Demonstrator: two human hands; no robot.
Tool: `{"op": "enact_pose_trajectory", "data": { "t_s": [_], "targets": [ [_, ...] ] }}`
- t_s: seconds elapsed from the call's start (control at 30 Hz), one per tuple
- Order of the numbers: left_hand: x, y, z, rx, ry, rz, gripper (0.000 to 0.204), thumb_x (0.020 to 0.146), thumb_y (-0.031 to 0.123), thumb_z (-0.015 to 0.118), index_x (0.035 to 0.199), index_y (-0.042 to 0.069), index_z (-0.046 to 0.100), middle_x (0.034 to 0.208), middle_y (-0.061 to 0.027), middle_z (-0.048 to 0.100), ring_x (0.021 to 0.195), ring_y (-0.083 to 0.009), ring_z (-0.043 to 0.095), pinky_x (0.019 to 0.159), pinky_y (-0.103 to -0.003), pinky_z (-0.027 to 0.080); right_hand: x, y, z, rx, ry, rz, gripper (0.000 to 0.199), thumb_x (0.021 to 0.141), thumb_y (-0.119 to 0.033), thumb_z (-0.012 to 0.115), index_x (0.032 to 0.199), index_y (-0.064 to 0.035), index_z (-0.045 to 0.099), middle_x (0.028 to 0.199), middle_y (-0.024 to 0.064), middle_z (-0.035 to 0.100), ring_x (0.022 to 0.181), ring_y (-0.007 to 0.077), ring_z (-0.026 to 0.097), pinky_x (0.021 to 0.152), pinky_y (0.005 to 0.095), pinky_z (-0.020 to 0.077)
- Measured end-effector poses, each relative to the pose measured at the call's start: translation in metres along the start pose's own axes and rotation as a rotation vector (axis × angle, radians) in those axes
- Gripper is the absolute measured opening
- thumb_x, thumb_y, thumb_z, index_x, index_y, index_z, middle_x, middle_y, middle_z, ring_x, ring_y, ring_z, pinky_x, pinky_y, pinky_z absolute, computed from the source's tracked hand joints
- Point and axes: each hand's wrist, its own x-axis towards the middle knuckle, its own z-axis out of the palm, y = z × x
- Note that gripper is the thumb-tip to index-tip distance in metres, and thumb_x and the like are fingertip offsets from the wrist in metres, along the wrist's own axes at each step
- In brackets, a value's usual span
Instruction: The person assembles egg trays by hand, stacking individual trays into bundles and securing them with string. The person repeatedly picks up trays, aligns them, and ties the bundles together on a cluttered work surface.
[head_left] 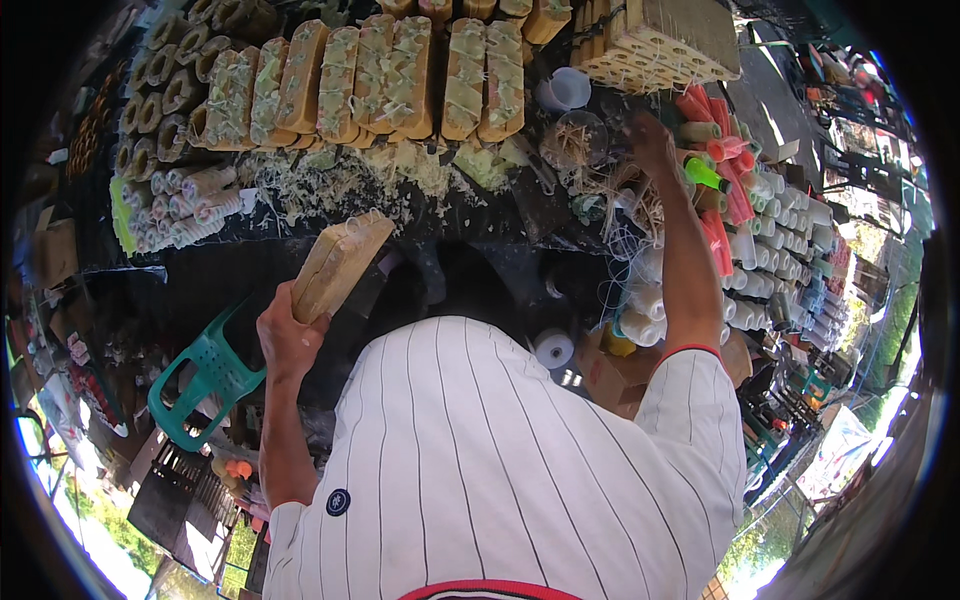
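My left hand is closed round the lower end of a tan wooden block, held up at a tilt in front of the table's near edge. Pale residue shows on the block's upper end. Far to the right, my right hand is stretched out over the table, close to a bundle of thin tan sticks and a clear round container. Its fingers are dark and blurred, so I cannot see whether they hold anything. Several similar blocks, topped with pale wax-like crust and strings, stand in a row at the back.
Pale shavings litter the dark table. White-and-pink rolls are stacked at the left, and many white cylinders at the right. A white cup stands by a block with holes. A green plastic chair is at lower left.
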Motion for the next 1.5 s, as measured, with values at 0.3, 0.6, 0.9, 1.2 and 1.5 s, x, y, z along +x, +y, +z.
{"op": "enact_pose_trajectory", "data": {
  "t_s": [0.3,0.6,0.9,1.2,1.5],
  "targets": [
    [0.008,0.028,0.005,-0.087,0.002,-0.033,0.051,0.07,0.005,0.084,0.118,0.002,0.067,0.098,-0.022,0.076,0.093,-0.0382,0.077,0.083,-0.04,0.059,0.003,-0.088,-0.118,0.307,0.307,0.49,0.034,0.098,-0.038,0.078,0.09,-0.0054,0.073,0.066,-0.0051,0.054,0.059,0.0044,0.047,0.052,0.0265,0.0354],
    [0.016,-0.002,-0.033,-0.1,0.013,0.075,0.051,0.069,0.006,0.085,0.116,0.003,0.068,0.096,-0.0197,0.077,0.09,-0.0353,0.078,0.082,-0.038,0.059,-0.094,-0.306,-0.077,0.818,-0.107,0.424,0.039,0.102,-0.042,0.073,0.092,-0.0049,0.069,0.072,-0.0016,0.06,0.065,0.0065,0.054,0.057,0.0262,0.0426],
    [0.069,-0.02,-0.065,0.005,-0.111,0.336,0.05,0.068,0.009,0.085,0.115,0.004,0.066,0.097,-0.0181,0.076,0.09,-0.0382,0.076,0.08,-0.043,0.059,-0.057,-0.381,0.145,1.496,-0.156,1.005,0.04,0.107,-0.039,0.065,0.088,-0.0035,0.063,0.072,0.0041,0.057,0.061,0.0178,0.057,0.055,0.0357,0.0438],
    [0.14,0.001,-0.007,0.3,-0.335,0.623,0.055,0.072,0.016,0.08,0.122,0.006,0.06,0.096,-0.0202,0.074,0.093,-0.0424,0.072,0.081,-0.052,0.057,-0.066,-0.37,0.161,1.394,0.032,1.052,0.041,0.105,-0.038,0.066,0.094,0.0016,0.068,0.076,0.0051,0.061,0.064,0.0187,0.056,0.061,0.0405,0.0449],
    [0.131,0.024,0.036,0.496,-0.293,0.666,0.063,0.071,0.015,0.083,0.128,0.004,0.058,0.108,-0.0221,0.072,0.097,-0.0439,0.073,0.083,-0.053,0.059,-0.074,-0.368,0.119,0.953,0.119,0.772,0.037,0.103,-0.032,0.066,0.1,0.005,0.069,0.078,0.0166,0.066,0.073,0.0256,0.059,0.071,0.0425,0.0464]
  ]
}}
